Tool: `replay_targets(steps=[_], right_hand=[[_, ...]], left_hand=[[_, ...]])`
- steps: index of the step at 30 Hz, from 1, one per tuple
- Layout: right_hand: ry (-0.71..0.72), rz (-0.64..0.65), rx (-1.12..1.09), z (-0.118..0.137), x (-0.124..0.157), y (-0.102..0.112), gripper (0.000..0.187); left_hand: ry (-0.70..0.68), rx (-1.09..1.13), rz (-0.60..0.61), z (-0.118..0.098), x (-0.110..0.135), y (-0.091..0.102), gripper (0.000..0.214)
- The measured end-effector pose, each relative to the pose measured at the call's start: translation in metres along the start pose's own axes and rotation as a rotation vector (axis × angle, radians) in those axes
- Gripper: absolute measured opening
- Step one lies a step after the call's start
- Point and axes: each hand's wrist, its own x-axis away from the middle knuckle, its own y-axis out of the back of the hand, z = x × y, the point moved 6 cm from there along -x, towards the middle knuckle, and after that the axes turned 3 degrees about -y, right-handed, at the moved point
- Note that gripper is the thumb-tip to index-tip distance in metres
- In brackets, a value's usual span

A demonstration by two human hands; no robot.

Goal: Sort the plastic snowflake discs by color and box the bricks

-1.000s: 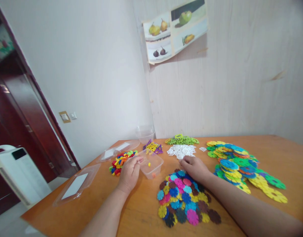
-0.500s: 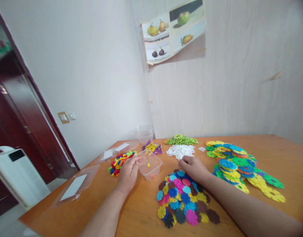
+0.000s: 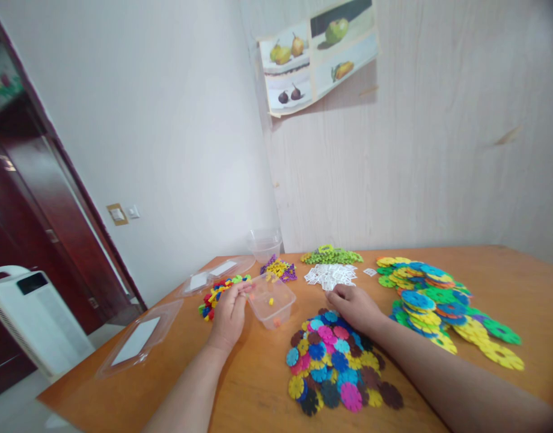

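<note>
My left hand (image 3: 229, 313) lies at the near left rim of a small clear plastic tub (image 3: 271, 300), fingers curled against its edge, with a small orange piece at the fingertips. A few tiny yellow and orange pieces lie in the tub. Just left of that hand sits a heap of small multicoloured pieces (image 3: 216, 293). My right hand (image 3: 355, 307) rests knuckles-up, fingers bent down, on the far edge of a pile of coloured flower-shaped discs (image 3: 337, 361). What its fingers hold is hidden.
On the wooden table (image 3: 520, 282) lie a big spread of larger discs (image 3: 439, 300), white pieces (image 3: 330, 275), green pieces (image 3: 333, 255), a purple-yellow heap (image 3: 279, 269), clear cups (image 3: 264, 243) and two clear lids (image 3: 139, 340). A white appliance (image 3: 28, 313) stands left of the table.
My left hand has shifted slightly left along the tub's rim, and a small orange piece now shows at its fingertips. My right hand has stayed put.
</note>
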Motion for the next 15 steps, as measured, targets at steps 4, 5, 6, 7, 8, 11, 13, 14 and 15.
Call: replay_targets(steps=[4, 5, 6, 7, 8, 11, 13, 14, 15], right_hand=[[0.004, 0.001, -0.005, 0.0, 0.0, 0.0, 0.038], [0.005, 0.001, -0.01, 0.0, 0.0, 0.0, 0.037], [0.004, 0.003, -0.016, 0.0, 0.0, 0.0, 0.037], [0.003, 0.004, -0.02, 0.0, 0.0, 0.0, 0.037], [0.001, 0.006, -0.022, 0.0, 0.0, 0.0, 0.037], [0.001, 0.015, -0.017, -0.001, 0.0, -0.001, 0.038], [0.005, 0.017, -0.011, -0.001, 0.0, -0.001, 0.038], [0.006, 0.016, -0.008, -0.002, 0.0, -0.001, 0.038], [0.006, 0.015, -0.005, -0.002, 0.0, -0.002, 0.038]], left_hand=[[0.106, 0.035, -0.113, 0.013, -0.003, 0.012, 0.031], [0.136, 0.032, -0.147, 0.018, -0.004, 0.016, 0.03], [0.17, 0.027, -0.183, 0.023, -0.004, 0.02, 0.029], [0.209, 0.019, -0.222, 0.029, -0.005, 0.025, 0.027], [0.252, 0.008, -0.265, 0.036, -0.004, 0.03, 0.026], [0.356, -0.077, -0.399, 0.059, -0.001, 0.048, 0.025], [0.367, -0.185, -0.444, 0.07, 0.002, 0.059, 0.027], [0.359, -0.234, -0.448, 0.075, 0.003, 0.062, 0.029], [0.345, -0.274, -0.441, 0.079, 0.004, 0.064, 0.03]])
